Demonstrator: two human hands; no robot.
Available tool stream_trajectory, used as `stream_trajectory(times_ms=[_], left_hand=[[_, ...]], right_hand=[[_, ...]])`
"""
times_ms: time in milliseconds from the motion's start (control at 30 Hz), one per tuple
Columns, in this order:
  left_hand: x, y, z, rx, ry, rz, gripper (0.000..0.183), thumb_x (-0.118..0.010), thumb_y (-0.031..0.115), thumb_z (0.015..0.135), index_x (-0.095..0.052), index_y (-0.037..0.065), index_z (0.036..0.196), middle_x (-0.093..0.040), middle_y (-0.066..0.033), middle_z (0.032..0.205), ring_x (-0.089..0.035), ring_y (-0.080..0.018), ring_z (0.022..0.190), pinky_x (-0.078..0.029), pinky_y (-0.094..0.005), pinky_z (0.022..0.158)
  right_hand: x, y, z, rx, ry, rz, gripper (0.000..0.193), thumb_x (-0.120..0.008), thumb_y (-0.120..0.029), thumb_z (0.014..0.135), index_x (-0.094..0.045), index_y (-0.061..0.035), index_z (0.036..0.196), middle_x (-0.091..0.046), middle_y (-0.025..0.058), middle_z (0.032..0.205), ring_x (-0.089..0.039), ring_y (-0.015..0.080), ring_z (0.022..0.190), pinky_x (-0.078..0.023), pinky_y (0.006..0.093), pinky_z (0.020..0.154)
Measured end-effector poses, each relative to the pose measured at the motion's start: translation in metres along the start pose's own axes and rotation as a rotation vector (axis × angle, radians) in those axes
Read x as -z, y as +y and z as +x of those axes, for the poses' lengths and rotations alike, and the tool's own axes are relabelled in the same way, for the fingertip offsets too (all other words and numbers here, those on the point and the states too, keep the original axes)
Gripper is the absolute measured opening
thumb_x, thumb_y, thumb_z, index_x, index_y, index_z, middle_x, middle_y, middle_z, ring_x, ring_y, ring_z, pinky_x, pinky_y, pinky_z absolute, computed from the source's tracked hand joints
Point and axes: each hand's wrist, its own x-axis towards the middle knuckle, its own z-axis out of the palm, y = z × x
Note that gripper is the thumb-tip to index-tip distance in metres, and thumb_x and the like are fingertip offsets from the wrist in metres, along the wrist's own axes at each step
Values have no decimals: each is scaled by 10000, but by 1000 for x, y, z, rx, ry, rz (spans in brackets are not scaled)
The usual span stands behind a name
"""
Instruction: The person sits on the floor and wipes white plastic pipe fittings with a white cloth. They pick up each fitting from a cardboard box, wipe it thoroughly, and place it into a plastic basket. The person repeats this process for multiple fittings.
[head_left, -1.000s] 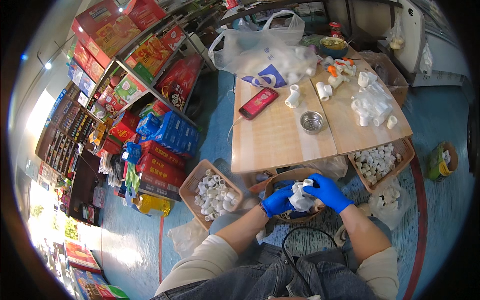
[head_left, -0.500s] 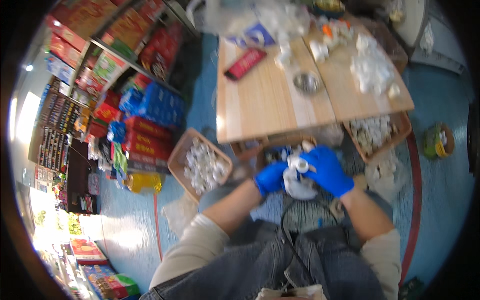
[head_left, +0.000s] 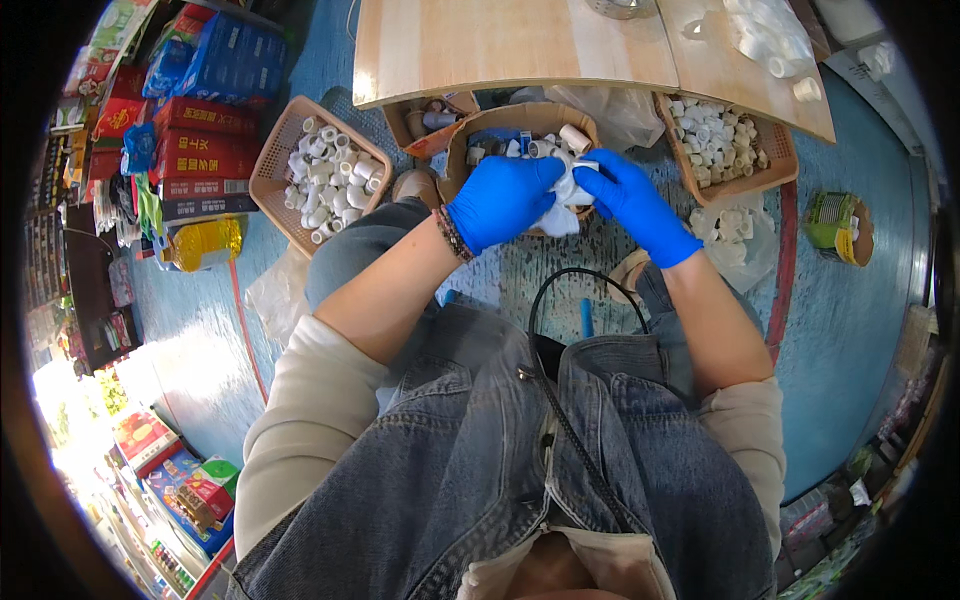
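Note:
My left hand (head_left: 505, 200), in a blue glove, is closed on a crumpled white cloth (head_left: 562, 220) that hangs below the fingers. Against the cloth, the bent fingers of my right hand (head_left: 636, 208), gloved the same way, grip a small white plastic pipe fitting (head_left: 586, 165); fingers and cloth cover much of it. Just beyond both hands, a cardboard box (head_left: 456, 165) holds several fittings and other small pieces, among them a cream-coloured pipe fitting (head_left: 574, 138) near its right side.
A pink plastic basket (head_left: 268, 180) of white fittings stands at left, another basket (head_left: 778, 168) at right under the wooden table (head_left: 520, 50). A plastic bag (head_left: 745, 235) of fittings lies on the floor. At far right is a green-and-brown tub (head_left: 835, 225). Stacked boxes (head_left: 210, 130) stand left.
The view has tilted down, so the table and baskets sit higher in the picture. Both hands stay together at the cloth and fitting; the fitting's open end, clear before, is now mostly covered.

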Motion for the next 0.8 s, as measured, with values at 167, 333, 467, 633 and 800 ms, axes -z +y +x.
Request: stream_trajectory(times_ms=[167,333,467,633,800], left_hand=[[-11,-3,3,187,43,-792,223,-560,124,802,-561,33,1006,-632,-150,810,-632,-239,705,-494,-369,606],[-5,-12,2,405,-259,-1829,359,-519,117,836,-493,6,1177,-566,-114,1113,-567,-195,1004,-456,-314,869],[4,-19,0,285,-117,-1750,342,-534,192,852,-518,11,1142,-605,-98,1045,-605,-185,935,-491,-308,818],[8,-29,2,265,7,-1696,485,-612,294,819,-476,28,1200,-579,-94,1084,-567,-199,985,-452,-341,876],[14,-29,4,217,136,-1483,491,-653,319,789,-512,42,1169,-587,-60,1057,-557,-156,965,-449,-311,856]], right_hand=[[6,-13,-6,742,195,-809,355,-704,-165,711,-587,-76,1035,-575,81,909,-544,245,840,-427,346,748],[35,-24,-10,726,219,-279,426,-671,-193,758,-535,-57,1137,-577,99,1062,-547,237,947,-439,342,805],[49,-26,-10,586,60,330,390,-589,-257,832,-500,-19,1128,-573,150,1080,-576,240,898,-462,341,802],[41,-29,-10,491,50,380,340,-540,-187,872,-474,-36,1170,-564,140,1087,-576,226,919,-466,330,827],[26,-32,-13,359,154,-42,379,-567,-9,816,-484,-58,1183,-538,58,1133,-506,163,1054,-427,298,891]])
